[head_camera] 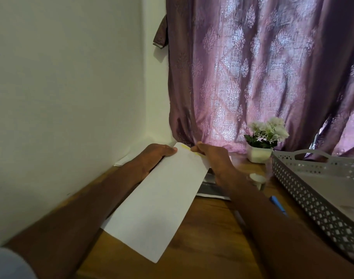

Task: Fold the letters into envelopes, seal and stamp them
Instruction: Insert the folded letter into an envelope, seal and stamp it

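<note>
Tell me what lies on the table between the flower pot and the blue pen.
In the head view, a small white roll, likely tape, sits on the wooden table between the flower pot and the blue pen.

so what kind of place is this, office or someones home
Most likely a home: a wooden desk pushed into a wall corner, a patterned purple curtain behind it, and a small pot of white flowers beside a perforated tray.

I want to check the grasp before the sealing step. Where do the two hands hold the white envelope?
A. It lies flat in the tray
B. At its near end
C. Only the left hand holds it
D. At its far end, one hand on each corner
D: the left hand and the right hand each pinch a far corner of the white envelope.
</note>
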Motion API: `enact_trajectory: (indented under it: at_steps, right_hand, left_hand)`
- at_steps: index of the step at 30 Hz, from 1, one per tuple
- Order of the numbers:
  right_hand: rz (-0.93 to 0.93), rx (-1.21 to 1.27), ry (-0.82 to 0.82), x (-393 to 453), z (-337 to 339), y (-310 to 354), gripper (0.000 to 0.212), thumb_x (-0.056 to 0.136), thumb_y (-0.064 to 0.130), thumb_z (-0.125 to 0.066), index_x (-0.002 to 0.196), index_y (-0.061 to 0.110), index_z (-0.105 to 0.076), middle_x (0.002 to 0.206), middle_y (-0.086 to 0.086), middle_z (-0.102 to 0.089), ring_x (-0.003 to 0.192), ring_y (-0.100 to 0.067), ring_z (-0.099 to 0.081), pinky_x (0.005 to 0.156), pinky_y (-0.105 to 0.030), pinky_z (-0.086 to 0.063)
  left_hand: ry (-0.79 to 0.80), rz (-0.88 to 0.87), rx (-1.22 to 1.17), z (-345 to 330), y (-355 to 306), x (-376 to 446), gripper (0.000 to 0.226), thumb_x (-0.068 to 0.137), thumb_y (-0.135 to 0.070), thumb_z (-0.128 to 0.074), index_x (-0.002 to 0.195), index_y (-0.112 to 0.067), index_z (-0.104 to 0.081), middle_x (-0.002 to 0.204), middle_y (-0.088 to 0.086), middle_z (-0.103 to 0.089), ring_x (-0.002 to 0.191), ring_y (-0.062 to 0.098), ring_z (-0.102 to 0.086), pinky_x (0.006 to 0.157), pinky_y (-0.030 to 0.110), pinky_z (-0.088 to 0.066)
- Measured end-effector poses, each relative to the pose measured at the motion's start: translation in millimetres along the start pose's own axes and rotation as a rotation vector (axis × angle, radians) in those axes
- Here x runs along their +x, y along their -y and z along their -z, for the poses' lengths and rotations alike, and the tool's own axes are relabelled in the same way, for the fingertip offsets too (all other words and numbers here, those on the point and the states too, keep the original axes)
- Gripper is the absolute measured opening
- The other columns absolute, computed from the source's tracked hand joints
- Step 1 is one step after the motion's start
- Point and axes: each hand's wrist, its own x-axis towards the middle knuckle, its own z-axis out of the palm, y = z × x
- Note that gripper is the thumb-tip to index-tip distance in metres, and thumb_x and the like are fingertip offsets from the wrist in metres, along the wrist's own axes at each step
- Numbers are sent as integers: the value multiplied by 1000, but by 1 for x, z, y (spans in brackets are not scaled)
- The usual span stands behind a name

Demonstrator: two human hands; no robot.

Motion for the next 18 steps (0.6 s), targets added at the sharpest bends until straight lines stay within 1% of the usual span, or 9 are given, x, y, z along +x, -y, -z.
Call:
enact_trajectory:
  at_steps: [2, 4, 5, 8, 9, 11, 14, 17, 18]
  right_hand:
    - [26, -46, -20, 1, -1, 0, 22, 95, 28, -66, 84, 15, -80, 76, 6, -79, 69, -12, -67, 56, -21, -48]
    - [36, -77, -55, 1, -2, -1, 26, 95, 34, -68, 76, 18, -75, 65, 10, -75, 65, -11, -67, 55, -22, -46]
    - [41, -90, -63, 2, -2, -2, 28, 95, 37, -68, 76, 18, -75, 68, 8, -75, 68, -12, -67, 57, -24, -45]
    - [47, -118, -54, 0, -4, -3, 35, 94, 46, -67, 85, 14, -79, 85, 1, -77, 76, -16, -68, 59, -26, -44]
    - [51, -127, -52, 1, -4, -4, 37, 94, 48, -67, 82, 15, -79, 84, 1, -77, 76, -16, -68, 59, -26, -44]
    - [62, -150, -46, 1, -4, -4, 43, 93, 54, -65, 74, 18, -79, 77, 3, -77, 75, -16, -70, 61, -25, -45]
    - [71, -189, -67, 3, -5, -3, 56, 90, 64, -63, 93, 10, -77, 95, -7, -76, 87, -22, -70, 69, -29, -48]
    - [88, -264, -92, 4, -4, -3, 57, 88, 71, -60, 81, 15, -66, 85, -2, -68, 78, -17, -64, 62, -28, -42]
    - [85, -274, -98, 2, -4, -3, 58, 87, 73, -59, 80, 15, -62, 83, 1, -65, 76, -15, -62, 64, -29, -43]
  left_hand:
    - [-3, -34, 48, -1, -1, 1, 20, 93, -29, -73, 95, -10, -79, 88, 5, -81, 75, 16, -76, 71, 26, -55]
    - [-11, -53, 90, -2, -1, 1, 18, 94, -30, -73, 89, -13, -78, 82, 1, -80, 72, 14, -75, 67, 24, -54]
    - [-10, -56, 93, -2, 0, 2, 18, 94, -29, -73, 89, -13, -77, 83, 3, -80, 74, 16, -75, 70, 26, -56]
    - [-17, -76, 94, -2, 0, 1, 17, 94, -27, -72, 93, -10, -77, 97, 12, -78, 85, 25, -72, 89, 36, -55]
    - [-22, -84, 98, -2, -1, 1, 17, 94, -26, -72, 94, -9, -77, 99, 13, -77, 87, 26, -71, 91, 38, -54]
    - [-27, -95, 100, -3, -2, 1, 17, 94, -24, -71, 96, -8, -76, 102, 15, -76, 90, 26, -70, 94, 38, -53]
    - [-19, -108, 88, -5, -1, 0, 16, 95, -22, -71, 93, -7, -75, 99, 15, -75, 90, 27, -69, 95, 39, -53]
    - [-14, -118, 88, -6, -1, -2, 16, 94, -22, -71, 88, -8, -75, 92, 12, -74, 85, 26, -68, 90, 37, -53]
    - [-9, -119, 89, -7, -1, -3, 16, 94, -22, -71, 86, -9, -74, 90, 12, -74, 84, 26, -68, 89, 37, -53]
